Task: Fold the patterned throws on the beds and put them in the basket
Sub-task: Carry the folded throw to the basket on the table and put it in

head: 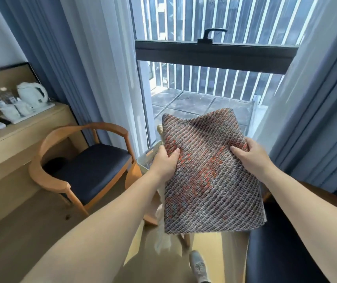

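A folded patterned throw, woven in grey, red and blue, hangs flat in the air in front of me. My left hand grips its left edge, thumb on top. My right hand grips its right edge the same way. Behind and below the throw's left side, a corner of the pale woven basket shows, with a handle loop above it. Most of the basket is hidden by the throw and my left hand. No bed is in view.
A wooden armchair with a dark seat stands to the left. A second dark seat is at the lower right. A wooden desk holds a kettle and cups. Curtains flank a floor-length window. My shoe is on the floor.
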A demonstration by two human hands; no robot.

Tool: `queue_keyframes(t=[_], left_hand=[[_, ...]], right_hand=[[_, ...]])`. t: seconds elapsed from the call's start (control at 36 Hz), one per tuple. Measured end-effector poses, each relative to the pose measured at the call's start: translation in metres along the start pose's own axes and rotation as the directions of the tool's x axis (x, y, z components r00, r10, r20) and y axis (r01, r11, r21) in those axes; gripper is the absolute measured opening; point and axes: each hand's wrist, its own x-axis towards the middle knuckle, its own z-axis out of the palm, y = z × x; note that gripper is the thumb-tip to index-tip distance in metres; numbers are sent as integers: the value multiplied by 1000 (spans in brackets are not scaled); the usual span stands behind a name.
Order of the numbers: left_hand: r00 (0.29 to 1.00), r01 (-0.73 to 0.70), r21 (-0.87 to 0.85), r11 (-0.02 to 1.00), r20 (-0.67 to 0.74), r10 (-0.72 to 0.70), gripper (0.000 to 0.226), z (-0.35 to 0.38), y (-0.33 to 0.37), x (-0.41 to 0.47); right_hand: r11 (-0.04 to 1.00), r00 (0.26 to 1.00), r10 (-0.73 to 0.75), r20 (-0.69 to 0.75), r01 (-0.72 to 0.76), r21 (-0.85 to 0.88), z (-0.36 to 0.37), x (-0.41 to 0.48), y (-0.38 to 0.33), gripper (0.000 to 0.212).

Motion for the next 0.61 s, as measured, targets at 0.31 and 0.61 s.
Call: queue_keyframes(t=[0.31,0.61], left_hand=[[989,84,-29,996,-121,-87,48,45,9,182],[923,235,-79,969,-296,-248,56,64,-24,292]], right_hand=[[998,996,-32,85,36,-50,18,218,27,21],[981,967,-56,247,99,-166,71,376,43,34]])
